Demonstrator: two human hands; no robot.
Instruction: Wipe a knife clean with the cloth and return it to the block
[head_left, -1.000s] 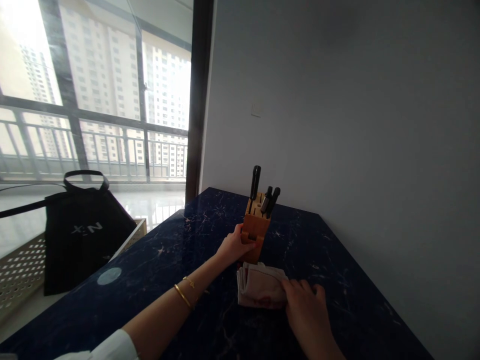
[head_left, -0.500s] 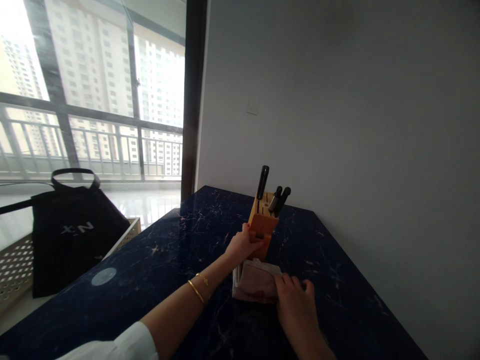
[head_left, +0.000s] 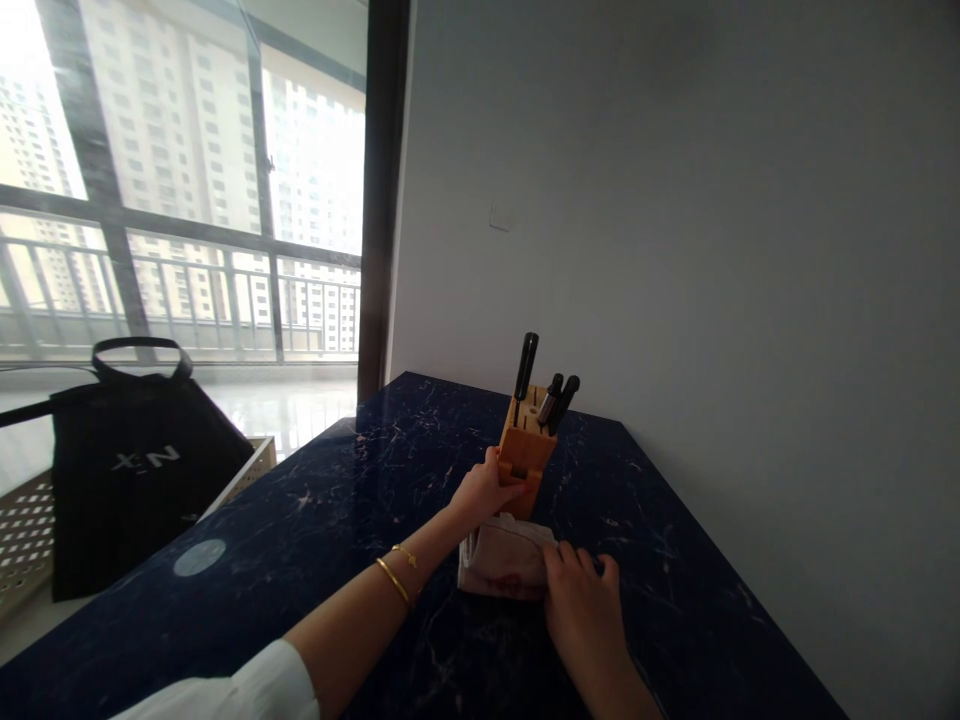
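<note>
Inside knife block, black-handled tools

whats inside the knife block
Out of the block stick a left handle, a middle handle and a right handle. Whatever is below them, inside the block, is covered.

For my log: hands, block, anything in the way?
Left hand on knife block, three handles showing. Right hand on folded cloth. Cloth close in front of block.
</note>
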